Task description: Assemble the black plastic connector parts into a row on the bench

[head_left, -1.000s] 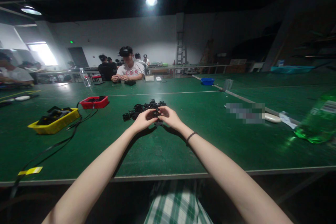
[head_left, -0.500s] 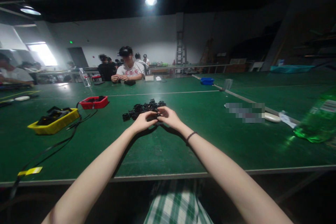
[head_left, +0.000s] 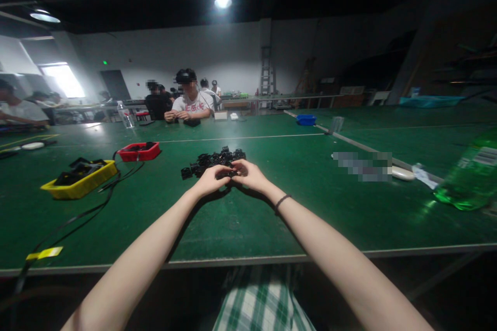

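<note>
My left hand [head_left: 212, 180] and my right hand [head_left: 251, 176] meet over the green table [head_left: 240, 222], fingers curled together around a small black part [head_left: 229, 174]. Both hands pinch it just in front of a pile of several small black parts [head_left: 212, 160]. A dark band circles my right wrist. The part itself is mostly hidden by my fingers.
A yellow tray [head_left: 79, 179] and a red tray [head_left: 139, 151] with black pieces sit at the left, with black cables trailing to the table edge. A green bottle [head_left: 471, 176] lies at the right. A blue bin [head_left: 306, 120] stands farther back. Other people sit across the table.
My hands have drawn slightly closer together around the small black part; otherwise nothing has moved.
</note>
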Demonstrator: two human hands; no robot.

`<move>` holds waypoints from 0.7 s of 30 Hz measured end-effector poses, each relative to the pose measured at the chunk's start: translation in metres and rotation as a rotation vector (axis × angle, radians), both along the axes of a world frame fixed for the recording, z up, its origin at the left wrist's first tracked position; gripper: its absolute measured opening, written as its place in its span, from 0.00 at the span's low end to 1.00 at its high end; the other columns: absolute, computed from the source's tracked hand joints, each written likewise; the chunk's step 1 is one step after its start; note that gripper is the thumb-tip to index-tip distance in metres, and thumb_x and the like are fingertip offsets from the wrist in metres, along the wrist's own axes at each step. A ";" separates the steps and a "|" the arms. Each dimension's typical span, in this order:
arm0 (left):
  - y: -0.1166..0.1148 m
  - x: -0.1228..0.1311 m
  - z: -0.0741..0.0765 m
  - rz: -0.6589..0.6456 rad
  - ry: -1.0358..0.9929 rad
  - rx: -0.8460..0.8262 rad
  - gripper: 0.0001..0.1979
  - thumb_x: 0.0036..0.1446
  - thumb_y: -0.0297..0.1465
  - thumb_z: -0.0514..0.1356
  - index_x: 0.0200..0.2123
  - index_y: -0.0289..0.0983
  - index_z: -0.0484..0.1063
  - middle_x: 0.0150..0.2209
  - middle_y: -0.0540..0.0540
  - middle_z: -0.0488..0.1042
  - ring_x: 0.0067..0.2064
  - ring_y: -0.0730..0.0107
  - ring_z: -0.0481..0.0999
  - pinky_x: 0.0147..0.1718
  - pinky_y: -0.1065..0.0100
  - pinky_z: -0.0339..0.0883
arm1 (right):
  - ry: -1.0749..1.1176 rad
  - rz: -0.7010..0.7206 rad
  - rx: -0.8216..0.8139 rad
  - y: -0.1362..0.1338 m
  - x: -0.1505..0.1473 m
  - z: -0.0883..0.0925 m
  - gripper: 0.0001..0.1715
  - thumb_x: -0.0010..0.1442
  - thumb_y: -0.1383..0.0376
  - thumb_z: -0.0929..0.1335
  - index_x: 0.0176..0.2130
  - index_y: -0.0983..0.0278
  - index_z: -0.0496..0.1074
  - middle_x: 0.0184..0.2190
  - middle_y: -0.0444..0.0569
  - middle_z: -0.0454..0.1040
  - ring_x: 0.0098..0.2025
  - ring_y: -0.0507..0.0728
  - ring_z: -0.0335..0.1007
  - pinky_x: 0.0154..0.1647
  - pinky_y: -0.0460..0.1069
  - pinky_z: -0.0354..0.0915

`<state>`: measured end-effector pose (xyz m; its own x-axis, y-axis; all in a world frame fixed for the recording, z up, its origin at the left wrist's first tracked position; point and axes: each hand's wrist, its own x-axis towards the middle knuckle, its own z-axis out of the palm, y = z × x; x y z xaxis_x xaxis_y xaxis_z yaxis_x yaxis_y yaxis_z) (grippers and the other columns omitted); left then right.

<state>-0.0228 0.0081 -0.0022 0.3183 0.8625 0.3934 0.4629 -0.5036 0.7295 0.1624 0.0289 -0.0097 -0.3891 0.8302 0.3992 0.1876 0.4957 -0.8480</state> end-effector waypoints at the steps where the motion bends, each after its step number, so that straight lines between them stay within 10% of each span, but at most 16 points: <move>1: 0.000 0.000 0.000 0.003 -0.004 -0.001 0.16 0.48 0.31 0.61 0.42 0.35 0.76 0.44 0.41 0.79 0.46 0.58 0.78 0.50 0.56 0.70 | 0.002 0.004 0.001 0.000 0.000 0.000 0.26 0.47 0.71 0.72 0.47 0.65 0.68 0.37 0.47 0.73 0.36 0.51 0.70 0.40 0.50 0.68; 21: -0.002 0.002 0.003 0.013 0.062 0.003 0.15 0.47 0.31 0.61 0.40 0.35 0.77 0.41 0.42 0.80 0.42 0.59 0.78 0.46 0.59 0.71 | -0.008 0.043 0.014 0.001 0.001 -0.004 0.30 0.44 0.70 0.74 0.48 0.65 0.66 0.34 0.44 0.71 0.35 0.51 0.69 0.39 0.49 0.67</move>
